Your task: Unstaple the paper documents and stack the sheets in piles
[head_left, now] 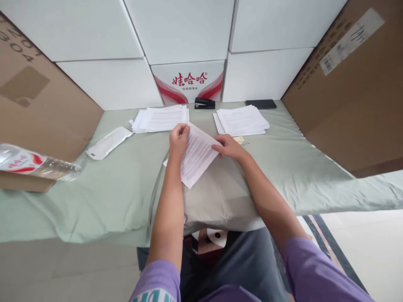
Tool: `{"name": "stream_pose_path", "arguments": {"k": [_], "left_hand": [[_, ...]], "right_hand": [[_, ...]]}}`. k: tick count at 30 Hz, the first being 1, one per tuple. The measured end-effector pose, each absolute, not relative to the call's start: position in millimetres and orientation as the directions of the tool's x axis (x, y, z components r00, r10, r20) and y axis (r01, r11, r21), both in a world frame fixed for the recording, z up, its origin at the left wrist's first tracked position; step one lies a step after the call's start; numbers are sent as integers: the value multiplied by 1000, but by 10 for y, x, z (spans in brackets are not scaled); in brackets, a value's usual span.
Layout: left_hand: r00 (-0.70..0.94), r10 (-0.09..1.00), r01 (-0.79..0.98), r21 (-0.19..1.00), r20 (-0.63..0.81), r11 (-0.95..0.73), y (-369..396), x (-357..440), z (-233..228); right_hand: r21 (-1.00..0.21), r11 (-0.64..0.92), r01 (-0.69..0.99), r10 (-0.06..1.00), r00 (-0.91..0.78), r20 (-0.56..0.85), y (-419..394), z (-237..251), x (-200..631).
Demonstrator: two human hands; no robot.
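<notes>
Left hand (179, 138) has its fingers curled shut around the top corner of a small set of printed sheets (195, 154), thumb on top, pinching it. Right hand (229, 147) lies flatter, fingers mostly closed and pressing on the right edge of the same sheets, so both hands have hold of one bundle. It sits at an angle on the green cloth covering the tabletop (103, 188), right in front of the person and just short of the two stacks.

My read: this is the squaring-up stage, getting the page edges flush at that top corner. If so, the next move needs the corner kept tight so nothing fans out.

Going outward: left paper stack (161, 118) and right paper stack (242, 120) sit just behind the hands, with a black stapler (204, 103) between them against the white boxes (189, 29). There's a dark phone (260, 104) behind the right stack, a white pouch (108, 142) off to the left, and a water bottle (37, 164) lying at the far left edge.

Room-wise, big cardboard boxes (355, 96) wall in both sides, so the free space is the cloth strip left and right of the sheets. The near edge drops off right under the forearms.
</notes>
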State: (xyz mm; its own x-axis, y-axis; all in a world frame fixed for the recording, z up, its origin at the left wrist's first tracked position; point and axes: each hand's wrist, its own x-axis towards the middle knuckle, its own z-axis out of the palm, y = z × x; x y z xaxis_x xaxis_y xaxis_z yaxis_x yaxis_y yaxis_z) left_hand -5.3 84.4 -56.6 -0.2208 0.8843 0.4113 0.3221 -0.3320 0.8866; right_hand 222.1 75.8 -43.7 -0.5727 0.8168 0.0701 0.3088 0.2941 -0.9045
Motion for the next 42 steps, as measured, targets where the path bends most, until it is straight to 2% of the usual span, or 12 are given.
{"name": "stream_pose_path", "arguments": {"k": [5,10,14,19,21,23,26,29,33,37,39,42], "left_hand": [[-247,884,367,882,397,-294,852,-118,-599],[-195,912,405,876,361,-260,858,-113,-657],[-249,901,371,895,355,-250,888,-74,-703],[-349,878,315,923,327,-219,943,-70,-754],[-351,891,275,941,288,-196,975,-76,-794],[-330,918,214,964,222,-156,1011,-80,-844],[-296,944,143,984,148,-110,1057,-73,-910],[-269,952,152,983,143,-104,1078,-56,-945],[-226,961,190,975,161,-118,1068,-36,-952],[-198,964,234,964,176,-127,1046,-33,-946],[-186,967,244,961,176,-127,1039,-34,-940],[-176,969,274,954,174,-121,1036,-35,-932]], "right_hand": [[-944,185,273,882,-469,37,829,-463,2221],[-992,114,57,958,-269,94,899,-487,2250],[-997,69,-24,948,-309,73,894,-514,2222],[-1000,4,5,924,-382,1,898,-515,2151],[-1000,10,7,969,-246,8,967,-519,2216],[-998,59,-5,998,25,58,1080,-534,2382],[-974,227,-5,878,433,203,1268,-569,2769],[-939,331,98,741,589,323,1381,-602,3122],[-885,301,355,699,549,458,1370,-654,3229],[-699,213,683,814,272,513,1316,-765,3036],[-609,231,759,864,128,487,1333,-842,2954],[-581,252,774,893,45,448,1410,-948,2929]]}}
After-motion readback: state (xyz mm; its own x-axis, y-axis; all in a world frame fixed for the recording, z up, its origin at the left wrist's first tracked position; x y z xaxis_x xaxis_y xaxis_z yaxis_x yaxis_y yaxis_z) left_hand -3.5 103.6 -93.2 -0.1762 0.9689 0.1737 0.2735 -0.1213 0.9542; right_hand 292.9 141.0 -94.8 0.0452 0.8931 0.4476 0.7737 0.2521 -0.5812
